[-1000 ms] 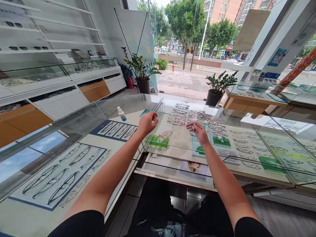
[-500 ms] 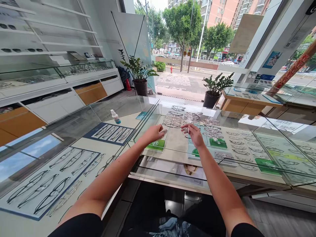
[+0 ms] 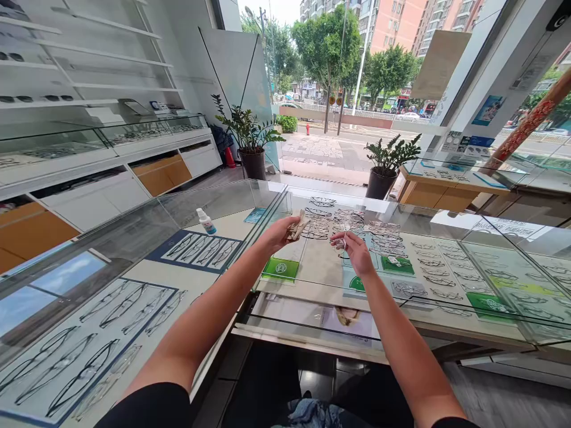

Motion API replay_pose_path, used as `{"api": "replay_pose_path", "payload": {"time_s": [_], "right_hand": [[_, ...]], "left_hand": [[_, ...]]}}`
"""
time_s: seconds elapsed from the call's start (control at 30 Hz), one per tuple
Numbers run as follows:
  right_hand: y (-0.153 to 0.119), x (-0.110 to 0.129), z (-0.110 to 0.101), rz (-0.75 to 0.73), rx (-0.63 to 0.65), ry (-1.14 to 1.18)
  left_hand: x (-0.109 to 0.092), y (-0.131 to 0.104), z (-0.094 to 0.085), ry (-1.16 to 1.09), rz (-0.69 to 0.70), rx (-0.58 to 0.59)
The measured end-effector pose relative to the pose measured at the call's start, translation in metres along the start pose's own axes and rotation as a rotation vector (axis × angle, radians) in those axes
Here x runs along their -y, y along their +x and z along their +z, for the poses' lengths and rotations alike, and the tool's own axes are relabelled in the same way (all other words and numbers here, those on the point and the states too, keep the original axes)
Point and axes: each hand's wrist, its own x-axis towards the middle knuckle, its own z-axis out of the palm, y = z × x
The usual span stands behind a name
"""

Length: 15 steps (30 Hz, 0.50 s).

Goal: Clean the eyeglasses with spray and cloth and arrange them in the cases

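Observation:
My left hand [image 3: 281, 233] holds a crumpled beige cloth [image 3: 298, 227] above the glass counter, its fingers wrapped round it. To its right, my right hand [image 3: 354, 248] pinches a pair of thin-framed glasses [image 3: 339, 241]; the lenses are small and hard to make out. The two hands are apart, over the display case. Rows of glasses [image 3: 320, 214] lie under the glass beyond them. A green card [image 3: 281, 268] sits below my left hand, and another green card [image 3: 397, 265] is right of my right hand.
A white spray bottle [image 3: 206, 221] stands on the left counter near a blue-edged tray [image 3: 196, 249] of glasses. A larger tray [image 3: 84, 333] is at the lower left. Potted plants [image 3: 252, 160] stand beyond the counter. The drawer front [image 3: 312, 339] is near my body.
My left hand has turned and shifted slightly, and the cloth in it now shows spread out. My right hand has moved slightly down, still holding the glasses. The view has shifted a little.

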Motion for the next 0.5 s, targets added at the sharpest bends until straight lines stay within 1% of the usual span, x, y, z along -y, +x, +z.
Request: {"api": "replay_pose_path", "payload": {"time_s": [0.13, 0.23, 0.33, 0.4, 0.5], "right_hand": [[0.001, 0.002, -0.003, 0.005, -0.020, -0.002], [0.000, 0.006, -0.004, 0.000, -0.048, 0.014], [0.002, 0.015, -0.002, -0.017, -0.098, 0.028], [0.009, 0.028, -0.001, -0.008, -0.100, 0.016], [0.030, 0.064, -0.002, -0.028, -0.068, -0.050]], "left_hand": [[-0.013, 0.000, 0.019, -0.023, 0.004, 0.031], [-0.023, 0.001, 0.031, -0.067, 0.016, 0.118], [-0.034, 0.005, 0.042, -0.077, 0.097, 0.205], [-0.044, 0.011, 0.050, -0.043, 0.150, 0.228], [-0.063, 0.024, 0.066, 0.009, 0.222, 0.234]]}}
